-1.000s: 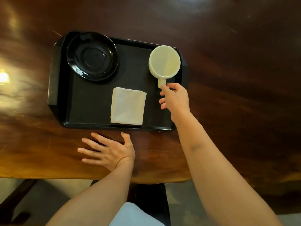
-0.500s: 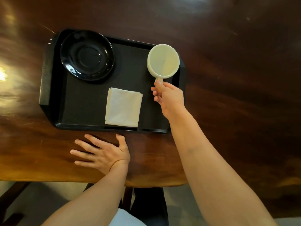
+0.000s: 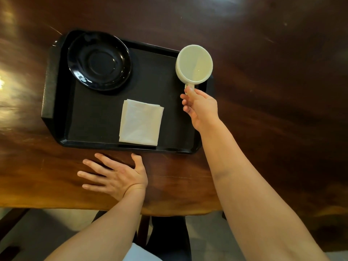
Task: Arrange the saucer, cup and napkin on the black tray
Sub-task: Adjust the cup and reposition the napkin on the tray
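the right hand (image 3: 202,108) has its fingers (image 3: 189,90) clamped on the handle of the cup (image 3: 194,64), which sits at the tray's far right corner, its rim overlapping the tray edge; whether it rests on the tray (image 3: 105,117) or is lifted clear cannot be told from above. the saucer (image 3: 99,60) lies in the far left corner, and the napkin (image 3: 141,125) lies folded against the near edge, right of the middle. the step in hand looks like placing the cup; the next move probably calls for carrying it leftward and setting it down centred in the saucer's well. the left hand (image 3: 114,176) rests flat on the bench (image 3: 273,91), fingers spread, holding nothing, just near of the tray. the cup's handle is mostly hidden under the fingers.
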A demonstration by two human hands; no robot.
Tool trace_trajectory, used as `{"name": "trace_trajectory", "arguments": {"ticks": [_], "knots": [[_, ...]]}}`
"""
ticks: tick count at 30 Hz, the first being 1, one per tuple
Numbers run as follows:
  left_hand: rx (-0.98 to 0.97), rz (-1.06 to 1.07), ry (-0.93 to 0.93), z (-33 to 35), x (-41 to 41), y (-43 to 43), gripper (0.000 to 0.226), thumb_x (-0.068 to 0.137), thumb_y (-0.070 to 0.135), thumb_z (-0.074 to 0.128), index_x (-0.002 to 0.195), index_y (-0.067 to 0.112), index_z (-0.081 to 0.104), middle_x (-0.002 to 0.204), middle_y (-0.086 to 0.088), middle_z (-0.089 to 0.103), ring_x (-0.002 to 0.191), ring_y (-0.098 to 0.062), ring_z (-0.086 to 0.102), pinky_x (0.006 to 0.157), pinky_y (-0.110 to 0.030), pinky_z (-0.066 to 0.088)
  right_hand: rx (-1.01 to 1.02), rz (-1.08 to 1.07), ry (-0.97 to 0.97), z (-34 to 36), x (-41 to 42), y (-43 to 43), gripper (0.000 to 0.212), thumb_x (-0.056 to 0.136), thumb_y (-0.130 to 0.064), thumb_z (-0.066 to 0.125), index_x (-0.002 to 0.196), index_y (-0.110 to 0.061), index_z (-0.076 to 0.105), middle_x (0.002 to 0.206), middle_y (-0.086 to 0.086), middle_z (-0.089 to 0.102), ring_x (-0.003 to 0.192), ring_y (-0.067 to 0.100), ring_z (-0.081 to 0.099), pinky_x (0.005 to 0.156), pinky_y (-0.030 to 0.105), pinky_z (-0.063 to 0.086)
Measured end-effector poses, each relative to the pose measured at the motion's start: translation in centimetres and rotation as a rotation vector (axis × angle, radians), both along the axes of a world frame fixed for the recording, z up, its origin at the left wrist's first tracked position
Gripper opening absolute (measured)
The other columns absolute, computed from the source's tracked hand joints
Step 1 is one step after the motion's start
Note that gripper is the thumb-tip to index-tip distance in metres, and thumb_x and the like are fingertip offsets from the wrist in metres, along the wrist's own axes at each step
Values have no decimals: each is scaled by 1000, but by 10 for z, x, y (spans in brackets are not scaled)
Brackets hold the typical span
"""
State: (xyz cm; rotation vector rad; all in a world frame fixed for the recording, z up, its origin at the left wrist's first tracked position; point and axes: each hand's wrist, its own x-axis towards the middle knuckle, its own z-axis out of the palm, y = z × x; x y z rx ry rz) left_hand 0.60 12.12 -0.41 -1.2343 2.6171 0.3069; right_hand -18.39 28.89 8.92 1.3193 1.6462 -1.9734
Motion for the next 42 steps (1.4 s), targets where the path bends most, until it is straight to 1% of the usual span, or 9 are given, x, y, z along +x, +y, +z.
{"name": "trace_trajectory", "arguments": {"ticks": [6, 9, 15, 25, 30, 35, 38, 40, 42], "knots": [[-2, 4, -13, 0, -1, 0, 103, 86, 71, 32, 164, 8, 13, 172, -23, 8, 156, -53, 3, 122, -69, 3, 18, 33, 9, 1, 5, 2, 38, 89, -27, 76, 121, -10, 65, 102, 12, 75, 76, 18, 70, 64, 26, 58], [-5, 5, -15, 0, 0, 0, 103, 85, 71, 32, 164, 8, 12, 172, -23, 7, 157, -52, 3, 122, -68, 3, 89, 13, 17, 3, 13, 0, 54, 86, -27, 78, 132, -11, 54, 102, 11, 73, 76, 19, 71, 61, 26, 57], [-1, 9, -19, 2, -1, 0, 103, 85, 71, 34, 164, 8, 12, 172, -23, 7, 157, -52, 3, 123, -68, 2, 239, 68, 36, 0, 47, -21, 22, 94, -25, 68, 113, -15, 62, 89, 5, 70, 57, 9, 61, 50, 21, 49], [4, 10, -52, 1, -2, 1, 105, 82, 75, 27, 162, 7, 15, 171, -21, 8, 156, -52, 3, 121, -68, 3, 325, 399, 80, -7, 32, -89, 15, 98, -29, 62, 103, -16, 67, 81, -2, 74, 50, 7, 62, 52, 22, 55], [16, -5, -51, -1, 0, 0, 106, 82, 76, 26, 162, 6, 17, 171, -22, 8, 156, -52, 1, 122, -68, 1, 270, 439, 83, -12, 15, -118, 15, 99, -26, 61, 96, -14, 70, 75, -1, 76, 52, 10, 66, 49, 20, 51], [30, -11, -44, 1, 1, -1, 105, 83, 74, 30, 161, 5, 19, 170, -25, 10, 156, -53, 1, 122, -67, -2, 159, 455, 17, -16, -6, -146, 15, 99, -21, 60, 85, -18, 63, 63, -6, 75, 49, 10, 67, 44, 19, 50], [45, -12, -47, 2, 2, -1, 105, 83, 74, 31, 161, 5, 19, 170, -26, 10, 156, -54, 1, 122, -69, -1, 88, 405, -45, -18, -16, -157, 19, 99, -18, 60, 81, -12, 61, 59, 0, 74, 46, 12, 65, 41, 19, 47], [48, -14, -33, 2, 2, -1, 105, 83, 73, 33, 161, 5, 20, 169, -27, 12, 156, -54, 2, 122, -69, -1, 49, 368, -66, -18, -22, -163, 17, 99, -14, 60, 84, -7, 60, 66, 8, 75, 46, 14, 66, 39, 19, 46], [49, -11, -24, 2, 2, -1, 104, 82, 73, 35, 161, 5, 21, 169, -26, 13, 156, -54, 3, 122, -69, -1, 24, 364, -88, -17, -30, -166, 13, 101, -11, 57, 93, 0, 59, 83, 18, 75, 44, 15, 66, 38, 19, 46]]}}
